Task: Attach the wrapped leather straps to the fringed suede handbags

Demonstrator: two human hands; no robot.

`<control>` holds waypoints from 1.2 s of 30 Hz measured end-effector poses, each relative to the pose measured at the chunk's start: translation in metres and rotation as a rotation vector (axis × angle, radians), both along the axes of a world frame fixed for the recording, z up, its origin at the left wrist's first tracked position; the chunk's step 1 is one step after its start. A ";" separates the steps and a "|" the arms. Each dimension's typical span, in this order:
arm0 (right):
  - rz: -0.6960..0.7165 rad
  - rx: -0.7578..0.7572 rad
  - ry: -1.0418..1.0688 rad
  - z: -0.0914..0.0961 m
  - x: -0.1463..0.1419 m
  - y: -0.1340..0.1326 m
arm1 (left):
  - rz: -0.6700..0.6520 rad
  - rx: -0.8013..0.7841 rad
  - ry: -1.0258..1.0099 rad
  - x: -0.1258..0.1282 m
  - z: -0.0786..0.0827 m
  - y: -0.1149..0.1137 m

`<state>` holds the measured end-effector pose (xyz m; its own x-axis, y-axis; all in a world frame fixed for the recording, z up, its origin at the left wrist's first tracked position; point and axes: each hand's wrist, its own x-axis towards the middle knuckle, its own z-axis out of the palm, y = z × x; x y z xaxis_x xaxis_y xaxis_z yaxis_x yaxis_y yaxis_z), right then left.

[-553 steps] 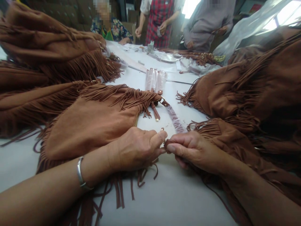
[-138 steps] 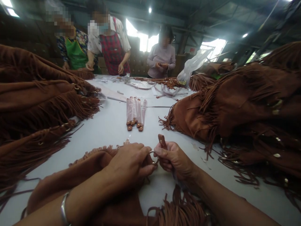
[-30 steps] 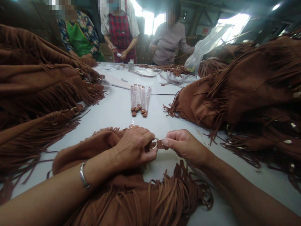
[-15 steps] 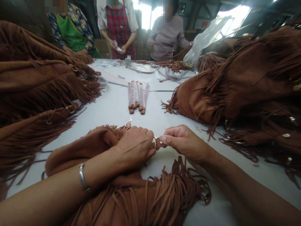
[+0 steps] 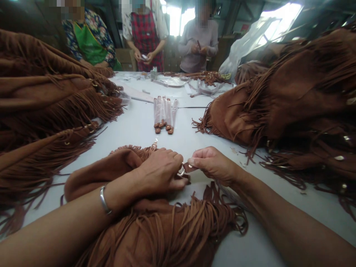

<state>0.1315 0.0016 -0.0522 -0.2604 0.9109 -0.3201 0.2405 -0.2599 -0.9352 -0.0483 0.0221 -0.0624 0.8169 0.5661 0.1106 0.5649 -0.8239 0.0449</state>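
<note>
A brown suede fringed bag (image 5: 116, 174) lies on the white table (image 5: 133, 129) right in front of me. My left hand (image 5: 158, 172) is closed on the bag's corner, fingers around a small metal ring (image 5: 181, 171). My right hand (image 5: 214, 165) pinches the end of a brown strap (image 5: 189, 167) against that ring. The two hands nearly touch. Fringe (image 5: 189, 222) spreads below my wrists. A silver bangle (image 5: 105, 200) sits on my left wrist.
Piles of the same fringed bags rise at the left (image 5: 47, 107) and right (image 5: 292, 100). Several plastic-wrapped straps (image 5: 164, 115) lie mid-table. Three people (image 5: 146, 33) stand at the far end, by loose plastic wrap (image 5: 205, 87) and a white bag (image 5: 247, 40).
My hands stay together at the ring; the strap end has shifted slightly against it. The view has tilted a little. The people at the far end have moved their hands.
</note>
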 end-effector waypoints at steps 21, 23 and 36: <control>0.096 0.058 0.013 -0.010 -0.007 -0.005 | 0.005 -0.104 0.027 -0.005 0.003 0.004; 0.157 0.041 0.036 -0.009 -0.004 -0.003 | -0.033 -0.121 0.032 -0.006 0.003 0.005; 0.055 0.196 -0.072 -0.005 -0.004 0.000 | 0.254 -0.049 0.018 0.007 -0.001 0.002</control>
